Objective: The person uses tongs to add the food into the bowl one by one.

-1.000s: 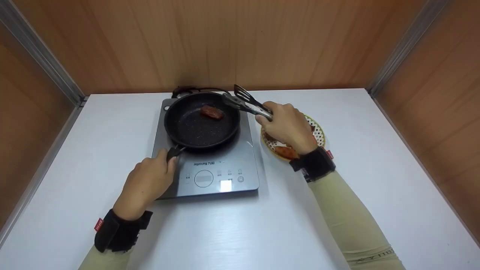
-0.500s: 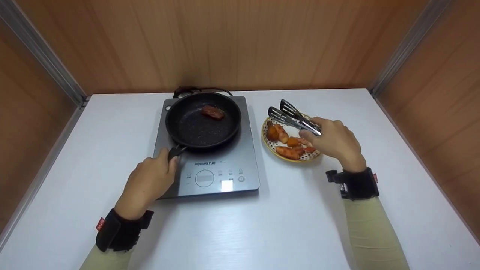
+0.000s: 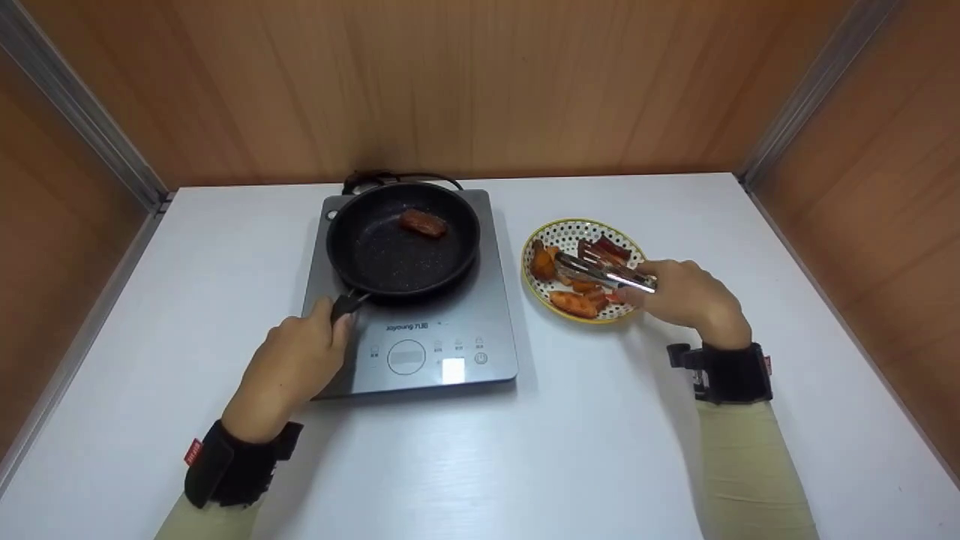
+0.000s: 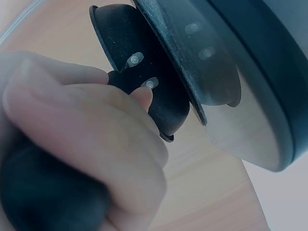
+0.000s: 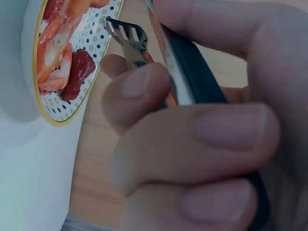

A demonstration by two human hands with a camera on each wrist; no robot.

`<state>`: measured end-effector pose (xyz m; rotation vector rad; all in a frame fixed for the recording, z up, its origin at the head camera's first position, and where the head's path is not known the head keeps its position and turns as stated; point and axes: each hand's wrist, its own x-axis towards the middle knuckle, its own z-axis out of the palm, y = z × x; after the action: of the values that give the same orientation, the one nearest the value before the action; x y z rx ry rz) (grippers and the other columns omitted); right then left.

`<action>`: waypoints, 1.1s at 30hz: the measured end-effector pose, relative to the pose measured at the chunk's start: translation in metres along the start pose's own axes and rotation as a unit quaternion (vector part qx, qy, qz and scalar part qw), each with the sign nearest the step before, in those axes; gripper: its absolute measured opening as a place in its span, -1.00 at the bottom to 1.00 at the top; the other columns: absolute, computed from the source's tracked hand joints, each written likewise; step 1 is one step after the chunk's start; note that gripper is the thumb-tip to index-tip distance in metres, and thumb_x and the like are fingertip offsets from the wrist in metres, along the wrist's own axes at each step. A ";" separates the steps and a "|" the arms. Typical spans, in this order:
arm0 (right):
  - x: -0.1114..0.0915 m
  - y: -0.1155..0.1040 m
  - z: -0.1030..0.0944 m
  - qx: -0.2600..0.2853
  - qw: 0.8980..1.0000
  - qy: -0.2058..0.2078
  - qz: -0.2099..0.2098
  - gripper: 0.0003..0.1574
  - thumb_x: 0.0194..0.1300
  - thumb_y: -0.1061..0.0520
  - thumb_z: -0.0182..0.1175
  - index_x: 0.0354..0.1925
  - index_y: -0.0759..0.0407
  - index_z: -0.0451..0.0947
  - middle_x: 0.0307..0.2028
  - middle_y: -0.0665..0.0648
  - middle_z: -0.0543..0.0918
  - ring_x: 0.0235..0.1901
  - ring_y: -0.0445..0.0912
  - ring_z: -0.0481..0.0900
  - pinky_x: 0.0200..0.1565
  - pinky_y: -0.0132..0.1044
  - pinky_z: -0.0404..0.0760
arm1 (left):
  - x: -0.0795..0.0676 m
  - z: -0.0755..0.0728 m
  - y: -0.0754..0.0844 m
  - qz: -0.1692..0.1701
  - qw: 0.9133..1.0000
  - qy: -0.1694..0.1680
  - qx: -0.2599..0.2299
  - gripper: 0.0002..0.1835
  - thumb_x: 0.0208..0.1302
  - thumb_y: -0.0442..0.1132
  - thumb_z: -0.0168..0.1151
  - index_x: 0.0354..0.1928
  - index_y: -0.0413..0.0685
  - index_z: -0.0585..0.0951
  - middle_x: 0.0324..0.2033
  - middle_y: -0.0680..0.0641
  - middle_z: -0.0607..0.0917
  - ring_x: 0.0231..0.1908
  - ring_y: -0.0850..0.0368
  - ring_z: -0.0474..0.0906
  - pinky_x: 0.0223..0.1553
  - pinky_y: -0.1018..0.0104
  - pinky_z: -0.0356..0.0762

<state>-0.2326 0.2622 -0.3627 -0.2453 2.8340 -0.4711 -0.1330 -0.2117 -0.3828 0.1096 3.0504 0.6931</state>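
My left hand [image 3: 289, 367] grips the black handle [image 4: 53, 187] of a dark frying pan [image 3: 394, 262]. One reddish-brown piece of meat [image 3: 422, 223] lies toward the back of the pan. On the right, my right hand [image 3: 686, 296] holds metal tongs [image 3: 607, 276] over a dotted plate with a yellow rim [image 3: 574, 222]. The tips of the tongs are down among the food, beside orange chunks [image 3: 543, 262]. Whether they pinch a piece cannot be told. Dark red strips [image 3: 604, 250] and an orange-red piece [image 3: 574, 304] also lie on the plate.
The pan sits on a grey induction cooktop [image 3: 450, 330] with a touch panel at its front. A black cable [image 3: 424, 177] runs behind it. Wooden panels [image 3: 480, 90] enclose the white table [image 3: 450, 465] at the back and sides.
My right hand has carried the tongs from the pan's right edge across to the plate, then lowered them into the food. The left hand, pan and meat have stayed in place.
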 end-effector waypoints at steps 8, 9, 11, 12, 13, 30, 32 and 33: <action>0.002 -0.001 0.003 -0.029 1.000 -0.009 0.008 -0.11 0.51 -0.32 0.17 0.46 0.28 0.45 0.29 0.48 0.57 0.23 0.39 0.56 0.07 0.37 0.55 | 0.000 0.001 -0.001 -0.002 1.000 0.002 -0.003 -0.67 0.70 -0.07 -0.07 -0.06 -0.25 0.44 -0.57 -0.19 0.55 -0.57 -0.07 0.45 -0.57 0.09 0.36; 0.003 -0.001 0.003 -0.031 0.999 -0.006 0.008 -0.12 0.50 -0.32 0.17 0.46 0.27 0.45 0.28 0.48 0.58 0.21 0.38 0.57 0.05 0.36 0.56 | 0.000 0.001 -0.001 -0.001 1.000 0.003 -0.002 -0.67 0.70 -0.07 -0.06 -0.06 -0.25 0.44 -0.57 -0.19 0.55 -0.56 -0.07 0.45 -0.57 0.09 0.36; 0.004 -0.002 0.005 -0.036 0.999 0.001 0.011 -0.13 0.49 -0.31 0.18 0.46 0.26 0.45 0.26 0.47 0.60 0.15 0.35 0.60 -0.01 0.32 0.58 | 0.000 0.001 -0.001 -0.001 1.000 0.006 -0.001 -0.68 0.69 -0.08 -0.06 -0.06 -0.25 0.44 -0.57 -0.20 0.54 -0.56 -0.07 0.45 -0.56 0.08 0.36; 0.004 -0.002 0.006 -0.038 0.999 0.005 0.012 -0.14 0.49 -0.29 0.18 0.46 0.25 0.46 0.25 0.47 0.61 0.11 0.32 0.61 -0.04 0.30 0.58 | 0.000 0.001 -0.001 0.000 1.000 0.006 -0.001 -0.68 0.69 -0.08 -0.06 -0.06 -0.25 0.44 -0.56 -0.20 0.54 -0.55 -0.08 0.45 -0.56 0.08 0.36; 0.005 -0.002 0.007 -0.040 0.999 0.008 0.015 -0.15 0.49 -0.28 0.18 0.46 0.25 0.46 0.24 0.46 0.62 0.08 0.30 0.62 -0.06 0.27 0.58 | 0.000 0.001 -0.001 0.000 1.000 0.007 -0.001 -0.68 0.69 -0.08 -0.06 -0.05 -0.26 0.44 -0.56 -0.20 0.55 -0.55 -0.08 0.45 -0.55 0.07 0.36; 0.018 -0.004 0.026 -0.040 0.996 0.069 0.032 -0.22 0.53 -0.24 0.09 0.44 0.25 0.47 0.17 0.52 0.64 0.09 0.43 0.65 -0.04 0.32 0.59 | 0.000 0.002 0.000 0.006 1.000 0.018 0.005 -0.68 0.68 -0.09 -0.05 -0.12 -0.26 0.45 -0.60 -0.18 0.53 -0.58 -0.06 0.43 -0.59 0.11 0.34; 0.020 -0.004 0.028 -0.037 0.997 0.067 0.033 -0.22 0.53 -0.24 0.09 0.44 0.24 0.47 0.17 0.52 0.64 0.09 0.44 0.64 -0.04 0.32 0.58 | -0.001 0.002 0.000 0.008 1.000 0.022 0.005 -0.68 0.68 -0.10 -0.04 -0.15 -0.25 0.45 -0.62 -0.17 0.51 -0.60 -0.06 0.42 -0.60 0.12 0.33; 0.020 -0.004 0.028 -0.037 0.997 0.065 0.032 -0.23 0.53 -0.24 0.09 0.44 0.23 0.48 0.16 0.51 0.64 0.08 0.43 0.65 -0.05 0.31 0.58 | -0.001 0.003 0.000 0.009 1.000 0.024 0.005 -0.68 0.68 -0.10 -0.03 -0.16 -0.25 0.45 -0.63 -0.16 0.51 -0.61 -0.05 0.42 -0.61 0.13 0.32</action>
<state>-0.2436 0.2459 -0.3915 -0.1411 2.9802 -0.3810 -0.1320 -0.2108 -0.3852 0.1220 3.1035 0.6924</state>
